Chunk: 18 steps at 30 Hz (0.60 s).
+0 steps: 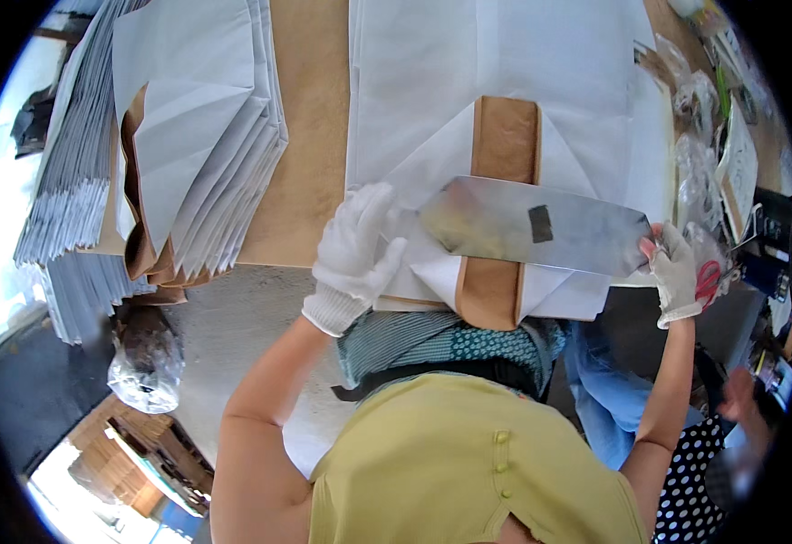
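Note:
A shiny metal plate (586,234) with tapered ends and a dark square patch lies slantwise above a white paper bag (563,154). The bag's end is spread into folded flaps, with a strip of brown inner paper (505,136) showing. My right hand (674,272), in a white glove with bare fingertips, grips the plate by its right end. Whether the plate touches the paper, I cannot tell. My left hand (356,238), in a white glove, is at the left edge of the bag with its fingers stretched out and nothing in them.
Folded white paper bags (192,127) with brown lining are stacked at the left of the wooden table (310,118). Clear plastic wrapping (693,172) and red-handled scissors (708,279) are at the right. Another person's hand (738,396) shows at lower right.

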Motion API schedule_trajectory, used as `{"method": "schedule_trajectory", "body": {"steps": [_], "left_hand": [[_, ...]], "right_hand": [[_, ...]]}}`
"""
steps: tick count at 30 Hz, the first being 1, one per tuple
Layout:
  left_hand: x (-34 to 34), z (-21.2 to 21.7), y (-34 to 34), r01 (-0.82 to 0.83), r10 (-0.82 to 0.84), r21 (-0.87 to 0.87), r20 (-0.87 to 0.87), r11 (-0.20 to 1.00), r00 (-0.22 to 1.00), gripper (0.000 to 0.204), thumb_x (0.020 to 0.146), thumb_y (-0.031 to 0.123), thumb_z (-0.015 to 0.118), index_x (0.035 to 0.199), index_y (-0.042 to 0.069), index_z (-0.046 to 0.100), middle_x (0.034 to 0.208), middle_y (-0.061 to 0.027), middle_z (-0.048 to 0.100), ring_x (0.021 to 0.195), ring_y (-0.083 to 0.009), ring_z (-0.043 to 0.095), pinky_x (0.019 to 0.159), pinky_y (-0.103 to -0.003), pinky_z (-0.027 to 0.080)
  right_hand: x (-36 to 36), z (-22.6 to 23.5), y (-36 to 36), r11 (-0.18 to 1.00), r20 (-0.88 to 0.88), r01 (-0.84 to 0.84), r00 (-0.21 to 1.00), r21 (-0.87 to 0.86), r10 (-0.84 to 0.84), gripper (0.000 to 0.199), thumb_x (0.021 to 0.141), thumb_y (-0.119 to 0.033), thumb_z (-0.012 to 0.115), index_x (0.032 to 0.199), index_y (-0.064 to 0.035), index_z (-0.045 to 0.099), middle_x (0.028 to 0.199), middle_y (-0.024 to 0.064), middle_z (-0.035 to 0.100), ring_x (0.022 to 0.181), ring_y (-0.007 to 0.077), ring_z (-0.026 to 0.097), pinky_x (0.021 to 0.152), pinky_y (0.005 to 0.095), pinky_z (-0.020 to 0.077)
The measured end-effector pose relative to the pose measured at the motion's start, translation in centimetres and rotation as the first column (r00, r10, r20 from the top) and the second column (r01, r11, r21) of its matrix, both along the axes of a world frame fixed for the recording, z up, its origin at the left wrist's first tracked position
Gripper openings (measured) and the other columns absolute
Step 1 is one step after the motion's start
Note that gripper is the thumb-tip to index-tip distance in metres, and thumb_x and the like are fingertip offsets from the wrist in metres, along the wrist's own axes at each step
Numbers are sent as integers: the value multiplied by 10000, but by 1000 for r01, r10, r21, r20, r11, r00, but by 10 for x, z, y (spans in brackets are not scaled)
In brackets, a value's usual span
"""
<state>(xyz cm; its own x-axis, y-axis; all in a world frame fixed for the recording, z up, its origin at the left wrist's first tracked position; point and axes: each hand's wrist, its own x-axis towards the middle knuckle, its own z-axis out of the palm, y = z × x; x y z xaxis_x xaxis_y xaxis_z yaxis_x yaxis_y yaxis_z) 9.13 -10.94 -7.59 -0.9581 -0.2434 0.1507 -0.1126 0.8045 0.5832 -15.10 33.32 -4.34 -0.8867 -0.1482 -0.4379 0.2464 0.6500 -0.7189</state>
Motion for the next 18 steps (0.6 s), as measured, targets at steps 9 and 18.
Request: {"method": "schedule_trajectory", "body": {"steps": [9, 18], "left_hand": [[-31, 9, -67, 425, -425, 34, 16, 905, 905, 428, 645, 79, 917, 1033, 98, 738, 1065, -94, 694, 927, -305, 706, 781, -394, 576], [-33, 21, -46, 512, -523, -240, 19, 825, 852, 382, 674, 101, 872, 1003, 45, 684, 1084, -104, 657, 1032, -313, 668, 865, -456, 555]], "right_hand": [[6, -8, -95, 977, -51, -187, 980, 105, 193, 276, 881, -18, 737, 1151, 13, 691, 975, 48, 670, 887, 122, 642, 765, 281, 509], [3, 0, -114, 615, -334, -450, 557, 647, 760, 281, 805, -122, 819, 1026, -62, 656, 970, 119, 697, 940, 320, 678, 842, 442, 541]]}}
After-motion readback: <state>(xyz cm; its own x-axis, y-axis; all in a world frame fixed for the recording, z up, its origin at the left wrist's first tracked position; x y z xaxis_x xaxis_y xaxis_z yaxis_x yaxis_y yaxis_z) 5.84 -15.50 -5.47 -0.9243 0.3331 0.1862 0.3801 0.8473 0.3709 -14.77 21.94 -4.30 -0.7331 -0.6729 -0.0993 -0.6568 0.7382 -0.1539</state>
